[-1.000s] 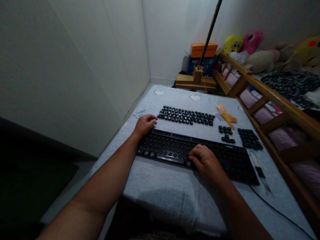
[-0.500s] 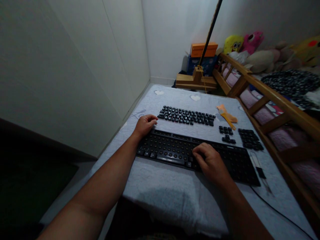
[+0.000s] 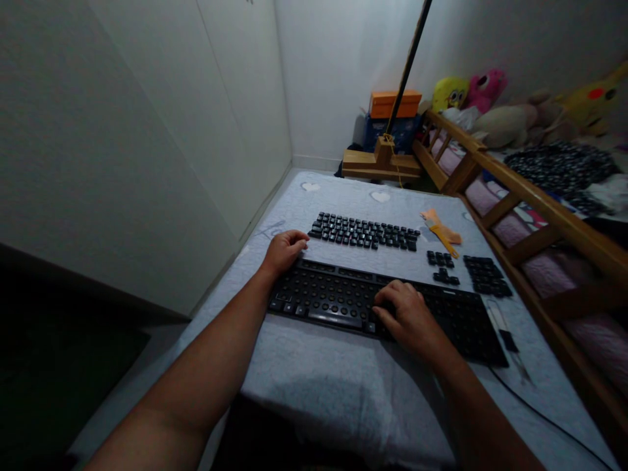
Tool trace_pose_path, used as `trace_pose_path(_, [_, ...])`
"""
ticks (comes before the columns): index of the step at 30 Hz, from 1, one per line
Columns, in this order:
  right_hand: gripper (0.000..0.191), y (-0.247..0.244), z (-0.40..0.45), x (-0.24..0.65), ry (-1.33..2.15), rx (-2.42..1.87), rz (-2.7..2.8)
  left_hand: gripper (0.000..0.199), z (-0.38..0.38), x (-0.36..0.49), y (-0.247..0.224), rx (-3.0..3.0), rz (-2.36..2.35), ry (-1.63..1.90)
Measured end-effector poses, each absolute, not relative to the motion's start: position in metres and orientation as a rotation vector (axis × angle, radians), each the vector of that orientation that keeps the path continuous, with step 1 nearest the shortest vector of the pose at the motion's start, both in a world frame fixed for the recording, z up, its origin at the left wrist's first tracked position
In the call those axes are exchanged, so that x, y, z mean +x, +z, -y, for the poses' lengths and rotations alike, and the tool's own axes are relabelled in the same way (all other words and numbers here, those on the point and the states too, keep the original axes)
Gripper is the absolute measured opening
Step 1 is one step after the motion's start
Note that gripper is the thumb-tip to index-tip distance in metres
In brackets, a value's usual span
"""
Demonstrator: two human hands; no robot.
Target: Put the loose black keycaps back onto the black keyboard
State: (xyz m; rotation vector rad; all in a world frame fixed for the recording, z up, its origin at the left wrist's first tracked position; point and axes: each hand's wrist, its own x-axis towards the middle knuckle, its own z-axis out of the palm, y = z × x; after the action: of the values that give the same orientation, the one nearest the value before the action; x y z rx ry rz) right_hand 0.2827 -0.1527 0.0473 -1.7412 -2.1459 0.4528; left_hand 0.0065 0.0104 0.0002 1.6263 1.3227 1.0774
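A black keyboard (image 3: 324, 296) with most of its keycaps off lies across the cloth-covered table. My left hand (image 3: 287, 250) rests by its upper left corner, fingers drawn together; what they hold, if anything, is too small to tell. Over the right-middle part of the keyboard is my right hand (image 3: 402, 311), its thumb and fingers bent close around a spot near the lower rows; the fingertips' contents are hidden. Rows of loose black keycaps (image 3: 363, 231) lie behind the keyboard. Smaller groups of keycaps (image 3: 487, 276) sit at the right.
An orange cloth and a yellow-handled brush (image 3: 444, 239) lie at the back right. A keycap puller (image 3: 508, 340) is right of the keyboard, near its cable (image 3: 544, 418). A wooden bed rail (image 3: 520, 190) borders the table's right side; a pale wall panel stands left.
The view has shifted slightly. My right hand's fingers have moved a little over the keyboard's lower rows, while my left hand stays by the upper left corner.
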Motion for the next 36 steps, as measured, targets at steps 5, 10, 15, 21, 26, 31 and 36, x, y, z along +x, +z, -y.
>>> trace_pose_path(5, [0.009, 0.061, 0.111, 0.302, 0.254, -1.746, 2.156, 0.025, -0.011, 0.006, 0.000, 1.629, -1.315, 1.073])
trace_pose_path(10, [0.017, 0.056, 0.051, 0.310, 0.084, -1.904, 2.100, 0.026, -0.011, 0.006, 0.000, 1.609, -1.319, 1.070])
trace_pose_path(15, [0.024, 0.040, 0.021, 0.303, 0.001, -2.037, 2.129, 0.025, -0.010, 0.008, 0.002, 1.594, -1.316, 1.094])
trace_pose_path(21, [0.024, 0.031, 0.016, 0.302, -0.050, -2.089, 2.139, 0.024, -0.009, 0.008, 0.003, 1.595, -1.305, 1.086])
trace_pose_path(26, [0.023, 0.030, 0.015, 0.303, -0.087, -2.107, 2.166, 0.024, -0.009, 0.008, 0.003, 1.611, -1.307, 1.086])
trace_pose_path(31, [0.019, 0.029, 0.015, 0.301, -0.124, -2.109, 2.189, 0.025, -0.010, 0.008, 0.001, 1.594, -1.299, 1.085])
trace_pose_path(36, [0.020, 0.030, 0.016, 0.299, -0.163, -2.106, 2.203, 0.026, -0.010, 0.008, 0.002, 1.596, -1.306, 1.073])
